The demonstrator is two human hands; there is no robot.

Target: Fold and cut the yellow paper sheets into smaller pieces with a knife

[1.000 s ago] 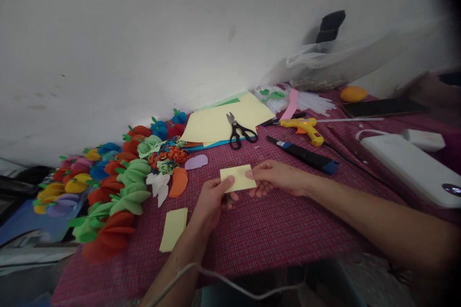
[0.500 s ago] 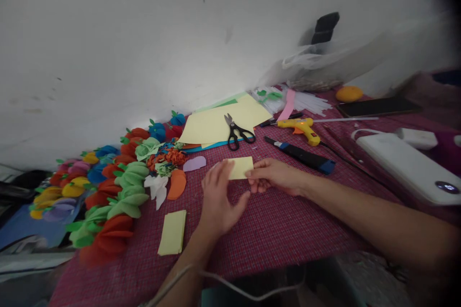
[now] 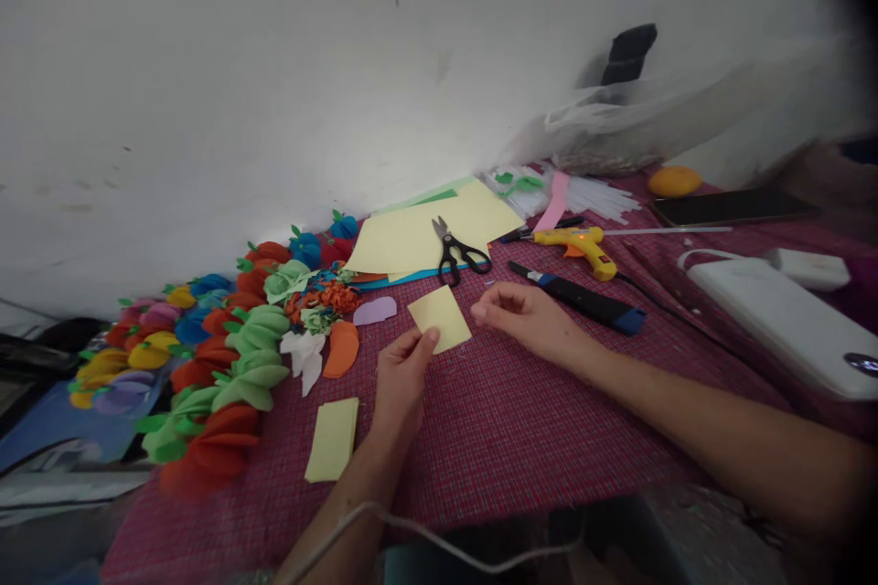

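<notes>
My left hand (image 3: 404, 375) pinches a pale yellow paper piece (image 3: 440, 315) between thumb and fingers, holding it tilted over the table. To the right of the paper, my right hand (image 3: 518, 315) is apart from it, with its fingertips drawn together and nothing visible in them. A small stack of yellow paper pieces (image 3: 332, 441) lies left of my left forearm. Behind the held paper, black-handled scissors (image 3: 456, 254) rest on large yellow sheets (image 3: 404, 233). A utility knife (image 3: 583, 297) lies just behind my right hand.
Colourful paper pumpkins (image 3: 226, 356) crowd the table's left side beside orange (image 3: 341, 350) and purple paper shapes (image 3: 375, 310). Rightward are a yellow glue gun (image 3: 580, 247), a phone (image 3: 733, 206), a white power bank (image 3: 782, 320) and an orange fruit (image 3: 674, 181). A pale cable (image 3: 439, 548) crosses the front.
The right hand has let go of the yellow paper and moved slightly up and away. My left hand now pinches the paper by its near edge, and the paper is turned.
</notes>
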